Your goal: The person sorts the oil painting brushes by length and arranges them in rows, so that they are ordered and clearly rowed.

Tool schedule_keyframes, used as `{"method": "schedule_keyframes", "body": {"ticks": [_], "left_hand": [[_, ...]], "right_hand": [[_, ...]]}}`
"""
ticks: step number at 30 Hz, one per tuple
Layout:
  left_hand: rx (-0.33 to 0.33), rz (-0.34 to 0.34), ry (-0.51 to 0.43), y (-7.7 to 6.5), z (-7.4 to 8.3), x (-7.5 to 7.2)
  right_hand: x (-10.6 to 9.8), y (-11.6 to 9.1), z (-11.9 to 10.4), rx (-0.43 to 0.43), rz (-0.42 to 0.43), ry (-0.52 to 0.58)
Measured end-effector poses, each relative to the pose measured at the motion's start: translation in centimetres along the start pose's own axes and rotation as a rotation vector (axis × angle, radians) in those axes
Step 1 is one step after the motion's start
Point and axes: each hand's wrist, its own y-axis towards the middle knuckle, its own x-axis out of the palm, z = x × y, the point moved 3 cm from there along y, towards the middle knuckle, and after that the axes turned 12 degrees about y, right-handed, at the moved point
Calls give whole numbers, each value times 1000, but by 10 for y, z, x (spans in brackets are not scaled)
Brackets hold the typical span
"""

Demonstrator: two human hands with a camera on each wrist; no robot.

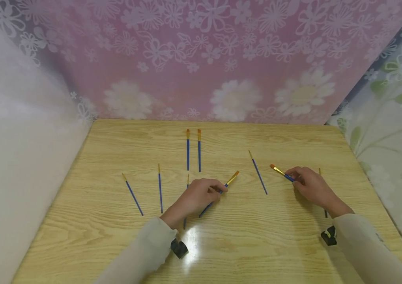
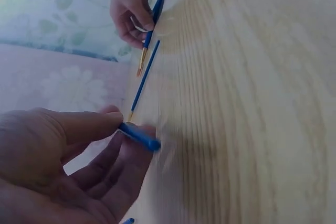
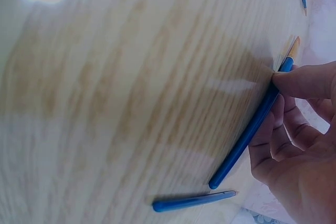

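My left hand (image 1: 201, 194) pinches a blue-handled paintbrush (image 1: 232, 178) between thumb and fingers, its orange bristles pointing up and right. In the left wrist view the blue handle end (image 2: 140, 137) sticks out past the fingertips. Over on the right, my right hand (image 1: 309, 185) holds another flat paintbrush (image 1: 279, 170) by its blue handle, bristles toward the upper left. That handle (image 3: 247, 129) runs back beneath the thumb in the right wrist view. A thin paintbrush (image 1: 259, 175) lies on the table between the hands.
Two flat paintbrushes (image 1: 188, 154) lie side by side at the back. Thin paintbrushes (image 1: 134, 197) (image 1: 160, 193) lie to the left, and one (image 1: 184, 223) is partly under my left hand. Another thin brush (image 1: 326, 213) lies partly behind my right hand. A flowered pink panel (image 1: 186, 79) stands behind the table.
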Motion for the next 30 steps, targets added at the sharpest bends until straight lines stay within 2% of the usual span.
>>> {"method": "schedule_keyframes", "body": {"ticks": [7, 15, 19, 23, 30], "left_hand": [[22, 20, -137, 16, -8, -10], [-41, 89, -253, 46, -20, -31], [-60, 161, -242, 65, -31, -38], [-68, 227, -193, 84, -40, -44], [-116, 281, -131, 105, -41, -54]], "right_hand": [[-2, 0, -2, 6, 0, 4], [0, 0, -2, 8, -6, 20], [2, 1, -3, 10, -5, 20], [2, 1, -2, 11, -9, 10], [0, 0, -3, 30, -14, 0]]}}
